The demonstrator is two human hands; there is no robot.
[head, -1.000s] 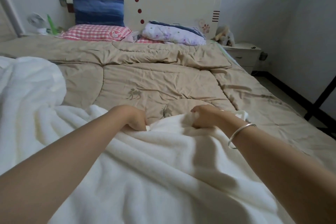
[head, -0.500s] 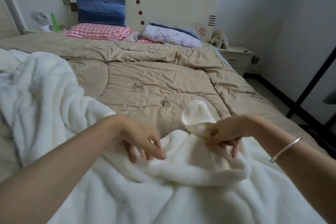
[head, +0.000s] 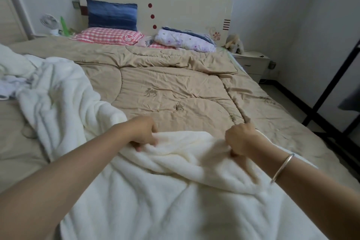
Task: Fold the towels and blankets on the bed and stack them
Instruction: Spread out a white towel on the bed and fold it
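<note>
A large fluffy white blanket (head: 175, 191) lies rumpled over the near part of the bed, trailing off to the left toward a pile of white cloth (head: 17, 76). My left hand (head: 144, 132) grips the blanket's far edge with curled fingers. My right hand (head: 241, 138), with a silver bangle on the wrist, grips the same edge about a forearm's length to the right. The stretch of edge between the hands sags slightly. Beneath everything lies a tan quilted comforter (head: 175, 87) spread over the bed.
At the headboard (head: 185, 9) sit a blue pillow (head: 111, 14), a red checked pillow (head: 109, 36) and a folded floral quilt (head: 185, 40). A white nightstand (head: 253, 62) stands right of the bed, a black frame (head: 331, 87) at far right.
Both hands have taken a fresh grip on the blanket's edge and moved apart, the right hand further right. The upturned corner the right hand held half a second ago is gone from view.
</note>
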